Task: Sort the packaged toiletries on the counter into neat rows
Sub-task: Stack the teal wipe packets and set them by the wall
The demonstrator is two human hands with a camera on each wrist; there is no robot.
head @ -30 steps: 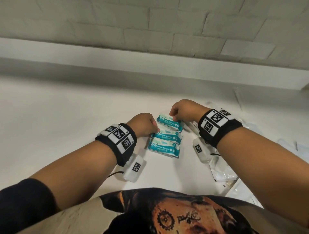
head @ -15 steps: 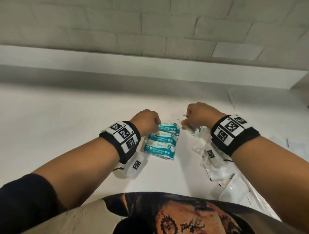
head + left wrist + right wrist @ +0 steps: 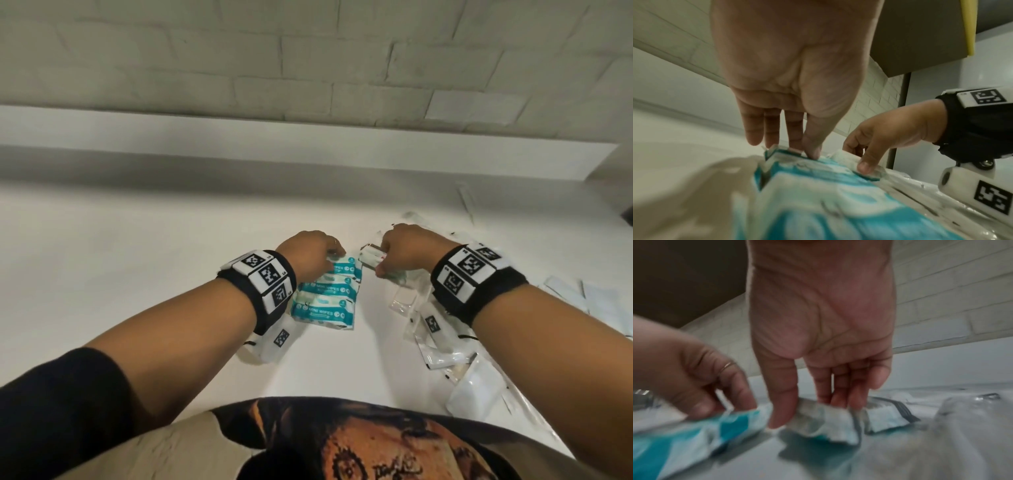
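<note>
Three teal mini wipes packs lie in a column on the white counter (image 3: 137, 257): near (image 3: 323, 310), middle (image 3: 329, 287) and far (image 3: 347, 269). My left hand (image 3: 330, 255) is at the far pack's back edge. In the left wrist view its thumb and fingers (image 3: 807, 151) pinch that pack's seam (image 3: 785, 151). Just right of the column, my right hand (image 3: 382, 263) grips a small pale packet (image 3: 370, 257). The right wrist view shows thumb and fingers (image 3: 812, 408) closed around this crumpled packet (image 3: 828, 421), next to the teal pack (image 3: 694, 434).
A loose heap of clear sachets (image 3: 442, 356) and a white sachet (image 3: 474, 390) lies under and in front of my right forearm. Flat white packets (image 3: 599, 301) sit at the far right. A white ledge (image 3: 308, 144) and a tiled wall close off the back.
My right hand left the far wipes pack, moved a little right and took hold of the small pale packet. My left hand stayed at the far pack.
</note>
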